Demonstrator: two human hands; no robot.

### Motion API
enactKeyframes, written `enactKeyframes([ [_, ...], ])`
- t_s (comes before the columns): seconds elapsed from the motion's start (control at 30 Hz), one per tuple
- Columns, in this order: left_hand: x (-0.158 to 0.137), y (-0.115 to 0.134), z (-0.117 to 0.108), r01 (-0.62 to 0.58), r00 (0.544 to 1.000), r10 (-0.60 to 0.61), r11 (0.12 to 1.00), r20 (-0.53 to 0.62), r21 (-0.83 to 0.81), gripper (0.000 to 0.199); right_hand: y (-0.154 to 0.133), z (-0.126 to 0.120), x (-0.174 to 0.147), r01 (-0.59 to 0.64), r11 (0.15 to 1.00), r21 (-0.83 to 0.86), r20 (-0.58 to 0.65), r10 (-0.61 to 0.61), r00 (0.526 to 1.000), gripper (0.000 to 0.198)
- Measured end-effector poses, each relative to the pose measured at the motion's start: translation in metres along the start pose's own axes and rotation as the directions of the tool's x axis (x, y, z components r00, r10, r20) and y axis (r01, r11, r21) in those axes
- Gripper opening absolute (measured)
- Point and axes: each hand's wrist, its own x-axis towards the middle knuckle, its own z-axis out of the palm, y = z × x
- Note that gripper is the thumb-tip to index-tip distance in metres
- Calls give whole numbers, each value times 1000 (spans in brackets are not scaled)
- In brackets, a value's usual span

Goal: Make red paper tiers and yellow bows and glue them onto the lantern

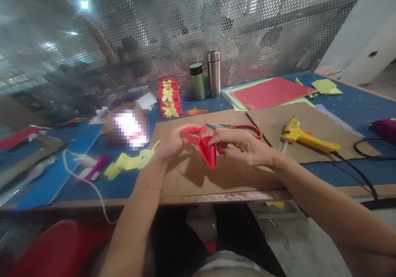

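A small red paper basket [208, 154] with a strip handle is held above the cardboard sheet [182, 182]. My left hand [175, 141] is closed around the handle side, its fingertips partly hidden behind the paper. My right hand [236, 144] pinches the basket's right edge with thumb and forefinger. Just behind the right hand lie scissors [247, 127] with red handles, partly covered by it. A yellow glue gun [307, 137] rests on the cardboard to the right. Yellow paper pieces [126, 164] lie left of my left wrist.
Several red paper baskets with yellow bows [169, 97] stand at the back, beside a green flask [197, 81] and a steel flask [214, 73]. Red paper sheets [274, 93] lie back right. A lit, blurred-out phone [131, 128], a white cable [93, 182] and a black cord [359, 174] are on the table.
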Motion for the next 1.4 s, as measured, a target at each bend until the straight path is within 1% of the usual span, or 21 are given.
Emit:
enactKeyframes([
  [0.03, -1, 2, 0, -43, 994, 47, 998, -96, 46, 35, 2, -1, 0, -3, 1000, 7, -17, 3, 1000, 25],
  [0.07, -2, 4, -1, -105, 972, 126, 988, -197, 113, 35, 4, -2, -1, -10, 1000, 11, -31, 11, 999, 28],
  [0.1, -4, 8, -1, -183, 930, 237, 962, -281, 204, 35, 6, -3, -1, -19, 1000, 11, -41, 20, 999, 29],
  [0.13, -6, 11, -2, -269, 872, 369, 911, -321, 313, 36, 8, -5, -1, -32, 999, 8, -45, 32, 998, 30],
  [0.17, -9, 15, -2, -353, 809, 501, 833, -308, 427, 38, 10, -6, -1, -52, 999, -1, -42, 52, 998, 31],
  [0.2, -13, 20, -1, -428, 752, 613, 734, -243, 528, 40, 12, -7, -1, -72, 997, -14, -35, 72, 997, 31],
  [0.23, -16, 23, 0, -489, 714, 687, 628, -135, 605, 42, 13, -8, -1, -88, 996, -29, -28, 88, 996, 32],
  [0.27, -20, 26, 3, -535, 690, 724, 529, -21, 658, 45, 15, -9, -1, -98, 994, -42, -22, 97, 995, 31],
  [0.33, -24, 29, 9, -581, 674, 720, 379, 165, 721, 47, 16, -10, -1, -99, 994, -56, -14, 98, 995, 30],
  [0.37, -25, 30, 12, -592, 671, 706, 324, 227, 738, 47, 16, -10, -1, -95, 994, -56, -10, 94, 995, 29],
  [0.43, -26, 27, 17, -605, 670, 676, 258, 307, 753, 48, 16, -9, -1, -91, 994, -56, -6, 91, 996, 29],
  [0.47, -25, 26, 19, -611, 672, 664, 246, 328, 752, 49, 15, -8, -1, -90, 994, -57, 0, 90, 996, 29],
  [0.53, -24, 23, 22, -623, 685, 635, 255, 358, 739, 53, 13, -7, 0, -92, 993, -68, 27, 94, 995, 29],
  [0.6, -24, 22, 22, -635, 704, 595, 282, 388, 720, 50, 12, -5, 0, -90, 992, -85, 52, 95, 994, 28],
  [0.7, -24, 24, 22, -636, 736, 531, 326, 421, 699, 30, 11, -4, 1, -94, 991, -95, 65, 100, 993, 27],
  [0.83, -23, 27, 22, -608, 779, 483, 429, 399, 668, 8, 8, -3, 1, -103, 993, -62, 57, 107, 993, 26],
  [1.07, -26, 29, 25, -575, 812, 472, 550, 343, 605, 9, 10, -1, -3, -162, 986, -32, 6, 162, 987, 19],
  [1.13, -26, 28, 25, -537, 840, 445, 597, 311, 596, 7, 12, -1, -4, -195, 980, -44, -4, 195, 981, 20],
  [1.23, -23, 27, 25, -471, 879, 407, 659, 248, 587, 11, 13, -2, -5, -216, 975, -47, -12, 216, 976, 21],
  [1.33, -20, 26, 25, -466, 883, 405, 696, 237, 546, 9, 15, -1, -4, -196, 979, -57, -29, 195, 980, 21],
  [1.4, -19, 25, 23, -480, 875, 422, 704, 236, 524, 9, 18, -1, -3, -166, 978, -126, -80, 157, 984, 24],
])
